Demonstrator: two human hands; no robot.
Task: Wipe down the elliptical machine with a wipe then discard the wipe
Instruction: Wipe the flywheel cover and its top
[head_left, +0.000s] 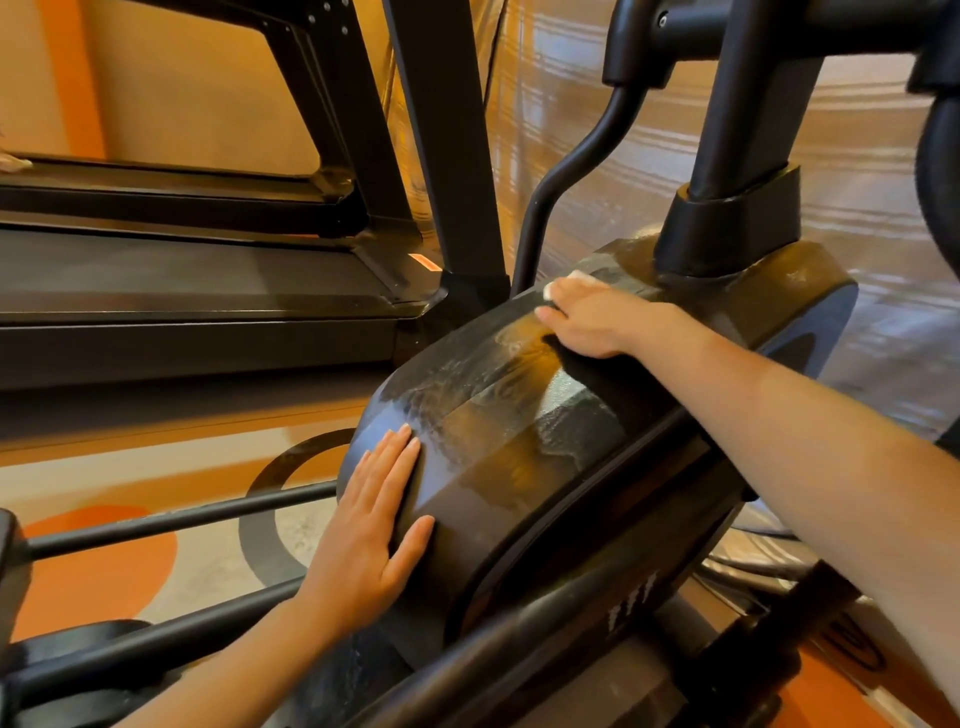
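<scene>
2 hands at work: my right hand (592, 322) presses the wipe (576, 278) onto the elliptical's housing (519, 415); my left hand (374, 525), flat and empty, steadies me.

A rounded black plastic flywheel housing of the elliptical machine (519, 441) is seen at centre, its top streaked with wet smears. The left hand (371, 540) is laid flat against the housing's near left side, fingers straight and together. The right hand (587, 322) is pressed on the housing's upper part, near the black upright post (737, 171), with a white wipe (574, 278) held beneath the fingers; only its edge is shown. A black treadmill deck (197, 280) is set to the left, on an orange and grey patterned floor (104, 561).
</scene>
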